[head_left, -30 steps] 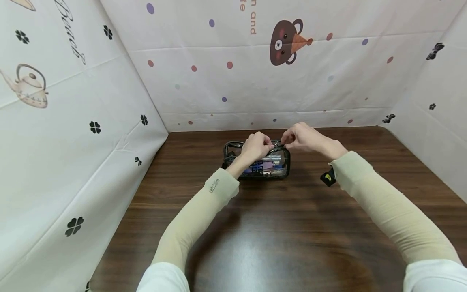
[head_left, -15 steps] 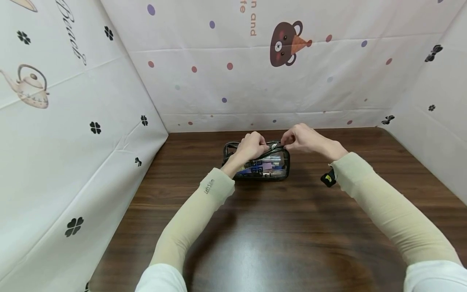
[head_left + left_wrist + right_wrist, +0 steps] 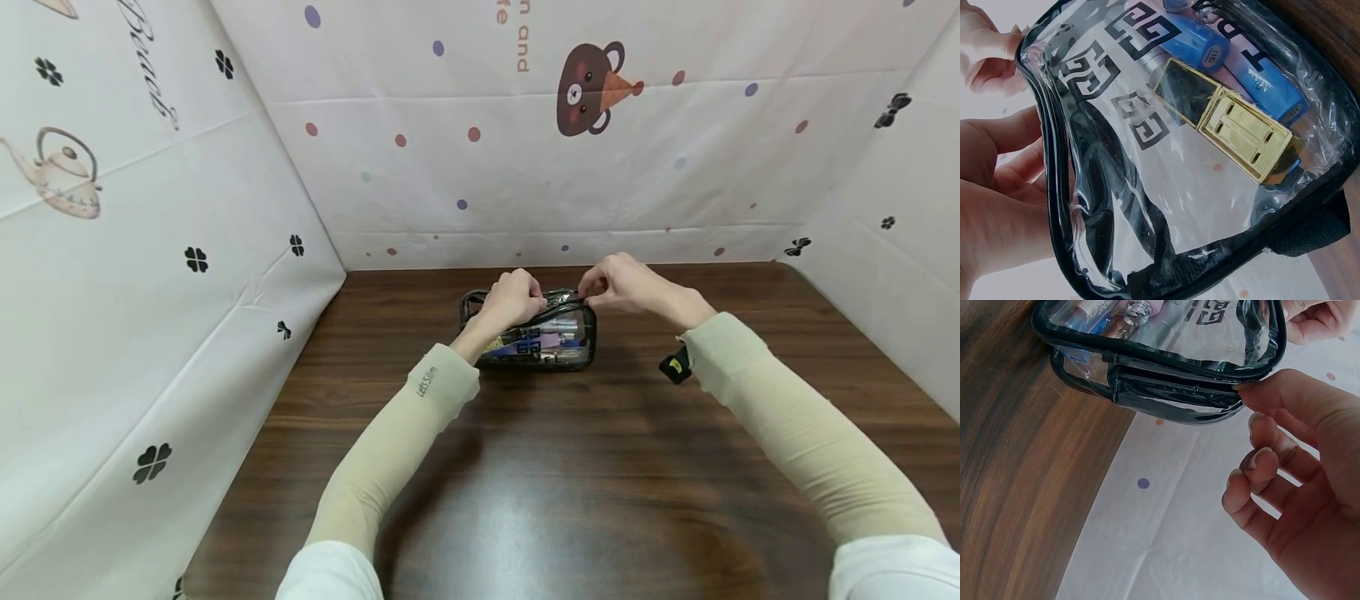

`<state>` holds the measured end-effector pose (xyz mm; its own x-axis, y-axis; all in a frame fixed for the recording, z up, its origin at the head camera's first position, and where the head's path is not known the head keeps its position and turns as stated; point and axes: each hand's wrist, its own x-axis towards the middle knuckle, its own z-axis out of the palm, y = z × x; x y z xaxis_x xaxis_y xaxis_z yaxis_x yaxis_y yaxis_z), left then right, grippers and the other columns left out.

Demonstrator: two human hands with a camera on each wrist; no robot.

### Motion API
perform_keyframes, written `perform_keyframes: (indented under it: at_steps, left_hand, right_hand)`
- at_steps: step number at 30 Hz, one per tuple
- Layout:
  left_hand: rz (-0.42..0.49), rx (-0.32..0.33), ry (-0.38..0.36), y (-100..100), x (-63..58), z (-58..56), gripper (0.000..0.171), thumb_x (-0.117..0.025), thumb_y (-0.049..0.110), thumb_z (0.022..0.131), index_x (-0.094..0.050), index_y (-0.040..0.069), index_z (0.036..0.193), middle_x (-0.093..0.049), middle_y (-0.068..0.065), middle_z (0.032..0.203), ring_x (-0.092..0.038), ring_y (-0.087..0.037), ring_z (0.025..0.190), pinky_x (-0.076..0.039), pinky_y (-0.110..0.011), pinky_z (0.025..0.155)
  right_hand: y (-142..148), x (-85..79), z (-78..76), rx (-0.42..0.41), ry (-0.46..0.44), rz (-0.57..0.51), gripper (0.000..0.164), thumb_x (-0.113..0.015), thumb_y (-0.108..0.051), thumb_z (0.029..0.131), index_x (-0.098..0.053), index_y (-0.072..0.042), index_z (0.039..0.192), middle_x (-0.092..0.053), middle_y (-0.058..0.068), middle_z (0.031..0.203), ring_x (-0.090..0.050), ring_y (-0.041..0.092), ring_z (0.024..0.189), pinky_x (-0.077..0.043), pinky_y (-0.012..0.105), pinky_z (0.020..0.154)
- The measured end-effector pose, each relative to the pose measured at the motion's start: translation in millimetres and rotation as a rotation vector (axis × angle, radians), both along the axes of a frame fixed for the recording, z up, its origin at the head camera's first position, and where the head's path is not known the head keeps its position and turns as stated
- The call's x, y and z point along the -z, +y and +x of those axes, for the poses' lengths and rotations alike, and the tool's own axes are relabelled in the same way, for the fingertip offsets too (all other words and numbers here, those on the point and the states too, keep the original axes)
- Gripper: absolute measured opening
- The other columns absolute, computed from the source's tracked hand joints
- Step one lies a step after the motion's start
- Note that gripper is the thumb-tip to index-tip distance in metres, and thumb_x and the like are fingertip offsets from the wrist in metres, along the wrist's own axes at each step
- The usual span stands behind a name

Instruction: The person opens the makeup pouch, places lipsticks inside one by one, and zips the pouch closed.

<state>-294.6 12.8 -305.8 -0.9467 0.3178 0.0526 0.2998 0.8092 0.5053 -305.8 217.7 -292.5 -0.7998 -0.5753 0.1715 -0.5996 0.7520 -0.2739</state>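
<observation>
A clear cosmetic pouch point(image 3: 573, 329) with black trim stands upright near the back of the table. My left hand point(image 3: 512, 300) pinches at the zipper along its top edge; the fingers hide the pull itself. At the top right corner, my right hand point(image 3: 621, 285) pinches the black edge between thumb and index finger, and its other fingers curl loosely, as the right wrist view shows. Through the clear plastic, a gold rectangular case point(image 3: 1247, 134) and a blue tube end point(image 3: 1269, 90) appear among several cosmetics. Dark square logos mark the plastic.
The pouch rests on a dark brown wooden table point(image 3: 570, 467). Behind it rises a white sheet point(image 3: 420, 183) printed with dots and a bear, and more printed sheets hang at both sides. A short black strap point(image 3: 1316, 228) sticks out from the pouch's end.
My left hand has slid left along the pouch's top edge, uncovering more of the pouch's front. The right hand and the pouch have stayed nearly in place.
</observation>
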Motion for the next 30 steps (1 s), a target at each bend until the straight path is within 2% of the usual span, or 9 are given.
perform_keyframes:
  at_steps: [10, 23, 30]
  left_hand:
    - [-0.015, 0.008, 0.0, -3.8, -1.4, -1.2, 0.025, -0.055, 0.02, 0.088, -0.068, 0.01, 0.069, -0.054, 0.002, 0.056, -0.041, -0.011, 0.047, -0.038, -0.025, 0.055]
    - [-0.014, 0.012, -0.011, -8.1, -0.7, -4.1, 0.024, -0.055, 0.019, 0.088, -0.067, 0.01, 0.069, -0.054, 0.002, 0.059, -0.04, -0.011, 0.05, -0.038, -0.026, 0.057]
    - [-0.032, -0.003, -0.048, -13.3, -4.3, -5.1, 0.024, -0.055, 0.021, 0.088, -0.068, 0.008, 0.073, -0.05, 0.002, 0.057, -0.038, -0.011, 0.048, -0.037, -0.026, 0.055]
  right_hand:
    - [-0.2, 0.6, -0.2, -0.001, 0.007, 0.002, 0.015, -0.064, -0.008, 0.074, -0.071, -0.016, 0.085, -0.06, -0.004, 0.065, -0.044, 0.011, 0.054, -0.035, 0.027, 0.053]
    - [-1.6, 0.5, 0.9, -0.018, -0.009, 0.007, 0.014, -0.063, -0.009, 0.076, -0.071, -0.014, 0.087, -0.06, -0.004, 0.066, -0.048, 0.01, 0.059, -0.038, 0.026, 0.054]
    - [1.0, 1.0, 0.9, -0.009, 0.006, 0.011, 0.016, -0.062, -0.009, 0.077, -0.071, -0.014, 0.09, -0.063, -0.005, 0.068, -0.047, 0.01, 0.055, -0.037, 0.027, 0.052]
